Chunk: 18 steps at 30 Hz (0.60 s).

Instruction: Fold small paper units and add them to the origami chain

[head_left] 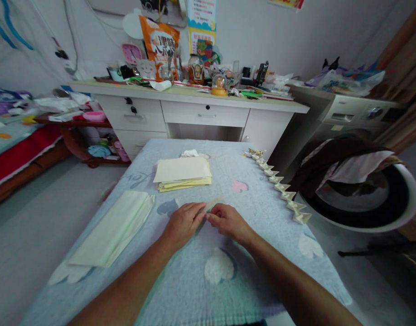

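Both hands meet over the middle of a cloth-covered table (262, 271). My left hand (184, 224) pinches a small folded strip of pale paper (214, 203) from the left. My right hand (228, 222) closes on the same paper from the right, thumb and forefinger near the left thumb. Part of the paper is hidden under the fingers. Beyond the hands lies a stack of cream and yellow paper sheets (183, 170). To the left rests a pile of long pale green paper sheets (113, 231). Folded paper boats (282, 186) run in a row along the right edge.
A crumpled white tissue (189, 153) lies behind the stack. A white desk (204, 108) with a cluttered top stands past the table. At the right, a washing machine (347, 113) has its round door (412, 194) open beside the table, with dark clothes hanging out.
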Available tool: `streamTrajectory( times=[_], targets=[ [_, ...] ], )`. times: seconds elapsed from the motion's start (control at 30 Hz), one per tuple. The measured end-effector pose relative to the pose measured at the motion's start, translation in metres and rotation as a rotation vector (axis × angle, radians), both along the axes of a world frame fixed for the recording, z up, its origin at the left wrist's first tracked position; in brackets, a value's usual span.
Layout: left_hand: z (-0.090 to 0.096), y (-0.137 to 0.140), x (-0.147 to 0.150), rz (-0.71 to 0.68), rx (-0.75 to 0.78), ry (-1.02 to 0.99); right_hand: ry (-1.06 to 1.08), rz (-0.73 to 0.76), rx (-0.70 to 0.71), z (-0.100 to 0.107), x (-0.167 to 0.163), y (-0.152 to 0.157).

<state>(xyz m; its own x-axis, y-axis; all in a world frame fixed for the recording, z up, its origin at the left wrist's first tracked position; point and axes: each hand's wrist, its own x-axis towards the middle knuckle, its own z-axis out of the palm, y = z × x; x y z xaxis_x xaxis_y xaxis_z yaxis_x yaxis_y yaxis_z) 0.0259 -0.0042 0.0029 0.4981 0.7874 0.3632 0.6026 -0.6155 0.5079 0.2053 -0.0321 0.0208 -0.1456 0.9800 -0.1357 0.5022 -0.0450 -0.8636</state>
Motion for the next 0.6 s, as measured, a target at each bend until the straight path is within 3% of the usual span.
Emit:
streamTrajectory(
  times=[0.17,0.6],
  targets=[
    [0.005,-0.001,0.000,0.001,-0.080,-0.054,0.168,-0.026,-0.102,-0.006,-0.007,0.010],
    [0.009,-0.006,0.000,-0.023,-0.228,-0.273,0.399,-0.020,0.096,-0.020,-0.011,0.008]
  ],
)
